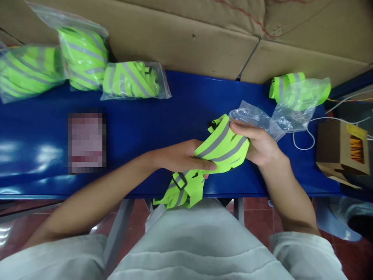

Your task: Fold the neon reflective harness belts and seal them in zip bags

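A neon yellow reflective vest made of straps (223,146), with grey stripes, is folded between my two hands above the front of the blue table. My left hand (186,155) grips its left side, thumb on top and fingers mostly hidden beneath. At the right end, my right hand (256,142) pinches it with the thumb on top. Loose straps with a black buckle (180,181) hang below my left hand over the table edge. Just behind my right hand lies a clear plastic bag (253,114).
Several bagged neon bundles (84,58) line the back left of the blue table (186,101). Another neon bundle (291,89) lies back right under clear plastic. An open cardboard box (335,144) and white cables stand at right. A blurred-out rectangle (86,142) lies left. Cardboard (175,35) walls the back.
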`<state>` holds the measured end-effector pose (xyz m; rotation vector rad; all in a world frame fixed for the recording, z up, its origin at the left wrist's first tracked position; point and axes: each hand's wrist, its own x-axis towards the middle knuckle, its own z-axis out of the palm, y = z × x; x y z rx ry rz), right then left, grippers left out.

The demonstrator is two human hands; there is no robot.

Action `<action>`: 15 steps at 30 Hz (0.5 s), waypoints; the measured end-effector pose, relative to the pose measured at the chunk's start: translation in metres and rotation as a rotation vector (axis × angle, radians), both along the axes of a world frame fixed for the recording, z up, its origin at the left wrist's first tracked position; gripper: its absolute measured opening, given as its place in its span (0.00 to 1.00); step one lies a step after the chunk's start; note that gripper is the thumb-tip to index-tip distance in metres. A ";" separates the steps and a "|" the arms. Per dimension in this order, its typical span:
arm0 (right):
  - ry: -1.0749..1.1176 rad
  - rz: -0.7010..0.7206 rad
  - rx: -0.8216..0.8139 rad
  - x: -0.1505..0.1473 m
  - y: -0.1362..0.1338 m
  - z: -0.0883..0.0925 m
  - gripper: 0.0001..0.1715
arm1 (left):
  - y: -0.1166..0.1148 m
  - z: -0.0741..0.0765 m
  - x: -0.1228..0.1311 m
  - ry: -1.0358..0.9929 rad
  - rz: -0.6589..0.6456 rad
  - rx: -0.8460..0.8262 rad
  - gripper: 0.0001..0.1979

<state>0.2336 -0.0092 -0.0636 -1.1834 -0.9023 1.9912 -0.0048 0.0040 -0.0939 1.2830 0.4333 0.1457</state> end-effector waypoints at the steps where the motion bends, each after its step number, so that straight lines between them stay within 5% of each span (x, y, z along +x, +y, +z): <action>1: 0.016 0.007 -0.010 -0.003 -0.001 -0.002 0.16 | -0.002 -0.002 -0.001 0.000 0.004 -0.007 0.15; 6: -0.026 0.085 0.060 -0.024 -0.012 -0.018 0.19 | -0.011 -0.006 -0.002 -0.103 0.013 0.124 0.16; 12: -0.476 -0.045 0.676 -0.026 -0.016 -0.021 0.18 | -0.019 -0.001 0.001 -0.097 0.110 0.142 0.18; 15: -0.483 0.145 0.839 -0.014 -0.016 -0.012 0.26 | -0.020 0.002 0.002 -0.092 0.146 0.171 0.16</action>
